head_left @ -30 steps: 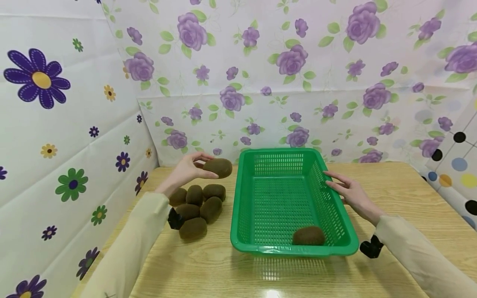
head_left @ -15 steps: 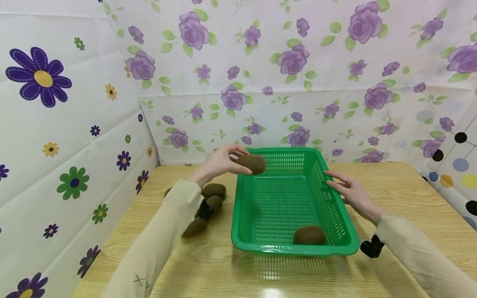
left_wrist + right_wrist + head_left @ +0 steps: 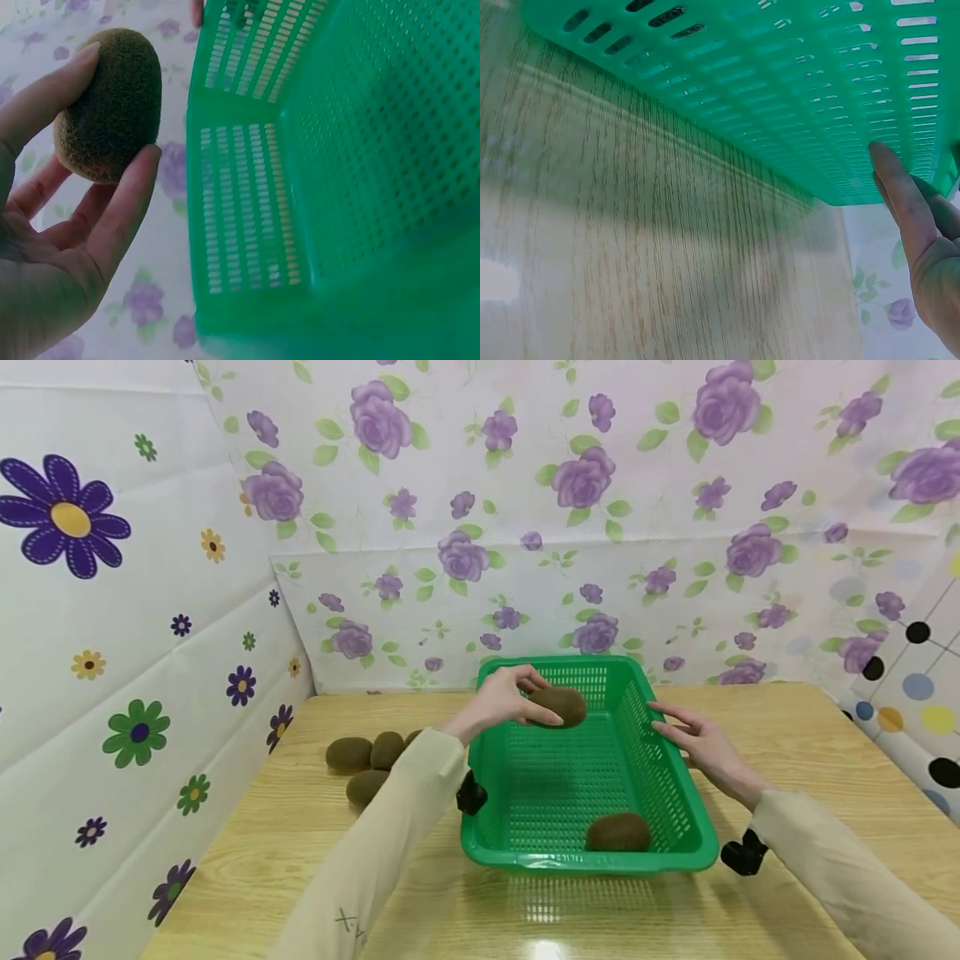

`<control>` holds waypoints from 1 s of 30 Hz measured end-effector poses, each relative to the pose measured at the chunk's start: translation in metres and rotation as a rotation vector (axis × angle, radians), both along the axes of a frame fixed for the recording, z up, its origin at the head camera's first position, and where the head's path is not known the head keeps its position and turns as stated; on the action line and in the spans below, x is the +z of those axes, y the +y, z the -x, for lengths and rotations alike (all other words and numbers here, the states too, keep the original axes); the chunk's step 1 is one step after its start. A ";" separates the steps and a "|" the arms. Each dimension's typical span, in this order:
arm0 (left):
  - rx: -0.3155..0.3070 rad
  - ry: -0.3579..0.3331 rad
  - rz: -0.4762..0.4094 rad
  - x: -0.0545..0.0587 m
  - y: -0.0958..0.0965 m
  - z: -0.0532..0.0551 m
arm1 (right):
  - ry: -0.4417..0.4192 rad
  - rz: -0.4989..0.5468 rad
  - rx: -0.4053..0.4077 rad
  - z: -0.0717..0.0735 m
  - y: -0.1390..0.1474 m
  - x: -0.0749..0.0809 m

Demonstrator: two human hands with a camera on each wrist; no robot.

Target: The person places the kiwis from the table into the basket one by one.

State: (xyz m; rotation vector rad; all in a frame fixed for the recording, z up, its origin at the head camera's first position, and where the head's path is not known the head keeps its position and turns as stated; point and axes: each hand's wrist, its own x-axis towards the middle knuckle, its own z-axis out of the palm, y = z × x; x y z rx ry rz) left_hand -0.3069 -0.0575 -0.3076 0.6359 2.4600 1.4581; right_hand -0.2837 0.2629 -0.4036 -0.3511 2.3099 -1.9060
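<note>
My left hand (image 3: 504, 700) holds a brown, fuzzy kiwi (image 3: 561, 707) between thumb and fingertips, up over the left back part of a green plastic basket (image 3: 480, 827). The left wrist view shows the thumb on one side of this kiwi (image 3: 112, 105) and the fingers on the other. My right hand (image 3: 708, 747) grips the basket's right rim, fingers over the edge; in the right wrist view a digit (image 3: 900, 191) lies along the slotted outer wall. Another kiwi (image 3: 618, 832) lies inside the basket, near its front right.
Several kiwis (image 3: 348, 754) lie in a group on the wooden table (image 3: 262, 860) left of the basket, partly hidden by my left sleeve (image 3: 397, 810). A floral sheet (image 3: 420, 568) hangs behind the table, and a flower-printed one (image 3: 150, 635) on the left.
My left hand has carried the kiwi rightward, from above the kiwi group to over the basket. The right hand, the basket and the kiwi inside have stayed in place.
</note>
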 end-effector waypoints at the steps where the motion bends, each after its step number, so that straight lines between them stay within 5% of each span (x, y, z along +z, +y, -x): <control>1: 0.000 -0.008 0.002 -0.002 0.004 -0.001 | -0.001 0.002 0.001 0.000 0.000 0.000; 16: 0.022 -0.217 -0.059 -0.044 0.041 -0.010 | -0.005 -0.033 -0.011 0.001 0.000 -0.001; 30: -0.036 -0.256 0.070 -0.066 0.064 -0.016 | -0.006 -0.027 -0.026 0.001 -0.001 -0.001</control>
